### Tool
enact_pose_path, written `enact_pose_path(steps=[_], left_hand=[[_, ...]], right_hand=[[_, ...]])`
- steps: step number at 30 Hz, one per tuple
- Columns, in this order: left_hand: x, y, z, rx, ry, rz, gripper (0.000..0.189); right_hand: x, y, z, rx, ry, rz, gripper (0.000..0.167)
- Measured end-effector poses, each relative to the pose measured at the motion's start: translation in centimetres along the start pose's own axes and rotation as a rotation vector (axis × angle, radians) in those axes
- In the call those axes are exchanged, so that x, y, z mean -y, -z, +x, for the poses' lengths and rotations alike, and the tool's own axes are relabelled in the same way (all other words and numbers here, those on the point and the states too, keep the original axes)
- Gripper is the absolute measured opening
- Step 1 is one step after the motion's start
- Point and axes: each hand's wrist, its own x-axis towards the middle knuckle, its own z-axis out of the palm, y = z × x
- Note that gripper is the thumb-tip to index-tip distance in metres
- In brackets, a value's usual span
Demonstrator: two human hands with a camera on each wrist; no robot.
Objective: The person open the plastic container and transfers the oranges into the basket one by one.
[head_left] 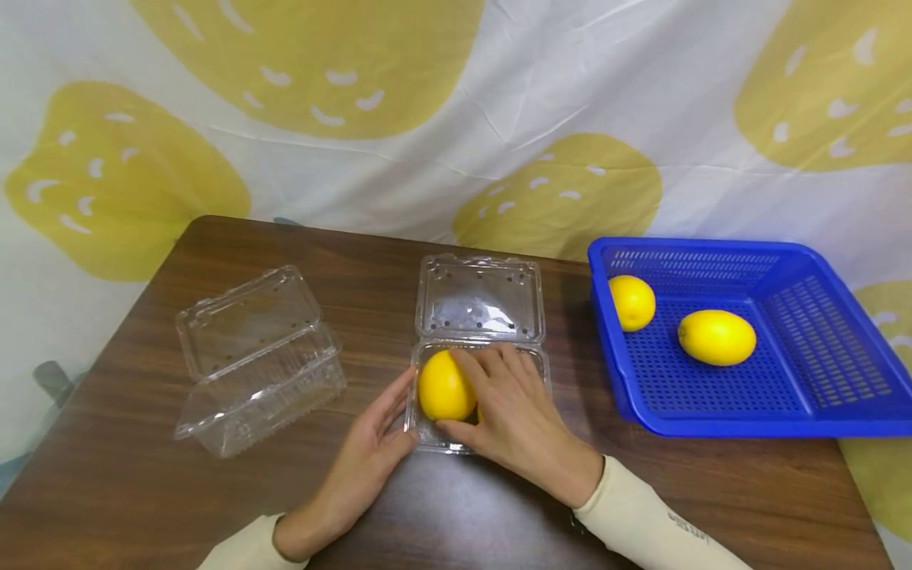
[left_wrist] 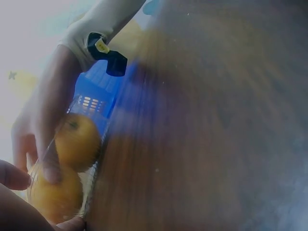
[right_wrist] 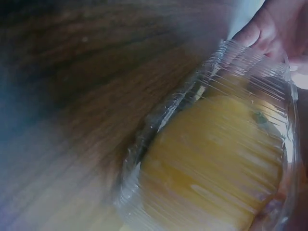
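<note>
A clear plastic clamshell container stands at the middle of the table, its lid folded back. Inside is a yellow lemon, with a second lemon beside it, mostly hidden under my right hand in the head view. My right hand reaches in from above and grips the left lemon, index finger over its top and thumb low at the front. Against the container's left end rests my left hand, fingers along the side wall and thumb by the front corner.
At the right, a blue plastic basket contains a rounder lemon and an oval lemon. Another clear clamshell lies opened at the left of the brown table. A patterned cloth hangs behind.
</note>
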Motion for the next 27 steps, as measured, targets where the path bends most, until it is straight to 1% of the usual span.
enact_pose_path(steps=[2,4,5,10,14,16,20,21,27], left_hand=[[-0.3,-0.1,0.0,-0.004,0.022,-0.006,0.077],[-1.2,-0.3,0.0,-0.013,0.052,-0.018,0.079],[-1.4,-0.3,0.0,-0.017,0.057,-0.019,0.079],[-1.8,-0.5,0.0,-0.027,0.076,-0.017,0.080],[-1.8,-0.5,0.0,-0.029,0.083,-0.035,0.078],[-1.8,-0.5,-0.1,-0.031,0.074,-0.039,0.078],[-1.4,-0.4,-0.1,-0.027,0.038,-0.045,0.078],[-0.8,-0.3,0.0,-0.022,0.007,-0.039,0.078],[0.3,-0.2,0.1,-0.010,-0.036,-0.036,0.078]], right_hand=[[0.1,0.3,0.1,-0.020,0.015,-0.005,0.087],[0.1,0.7,0.3,-0.051,0.031,-0.001,0.085],[0.2,1.0,0.4,-0.069,0.040,0.008,0.084],[0.0,3.1,0.6,-0.166,0.072,0.071,0.087],[-0.4,4.9,0.3,-0.215,0.060,0.099,0.088],[-0.6,5.8,0.0,-0.230,0.049,0.106,0.087],[-0.9,7.3,-0.7,-0.246,0.036,0.097,0.085],[-1.0,7.6,-1.0,-0.248,0.036,0.094,0.084],[-1.4,9.6,-2.5,-0.264,0.037,0.084,0.082]])
